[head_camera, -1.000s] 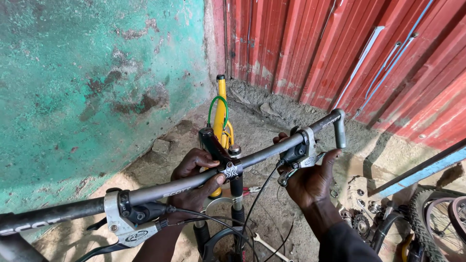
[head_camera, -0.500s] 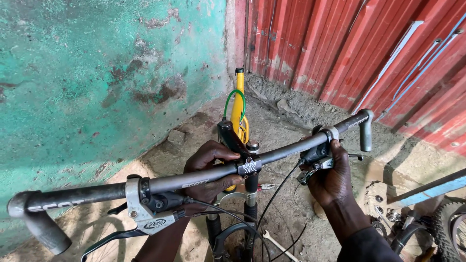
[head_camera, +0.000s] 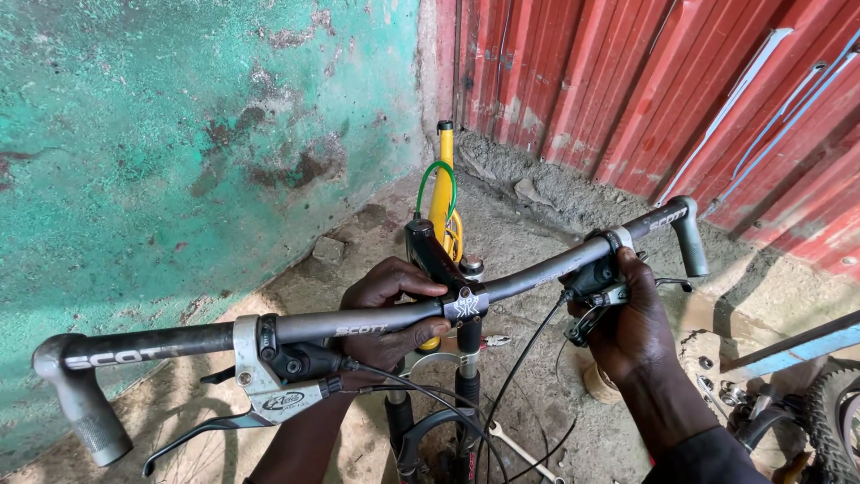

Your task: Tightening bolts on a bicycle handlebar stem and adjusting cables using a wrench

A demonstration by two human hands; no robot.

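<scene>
Evidently mid-adjustment: left hand (head_camera: 390, 309) closed around the handlebar (head_camera: 358, 319) beside the stem (head_camera: 436, 255) — right hand (head_camera: 627, 327) gripped the brake lever clamp (head_camera: 596, 289); steadying seemed needed next.

left hand (head_camera: 390, 309) on stem (head_camera: 439, 260) | right hand (head_camera: 632, 327) on handlebar (head_camera: 358, 320) right | wall (head_camera: 179, 134) left

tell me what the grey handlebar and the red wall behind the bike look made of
The grey straight handlebar looks like matte-finished metal tube, likely aluminium: smooth, even, dull sheen. The red ribbed wall looks like painted corrugated sheet metal, judging by its regular vertical ridges and worn, dusty lower edge. The left hand grips the bar by the stem.
</scene>
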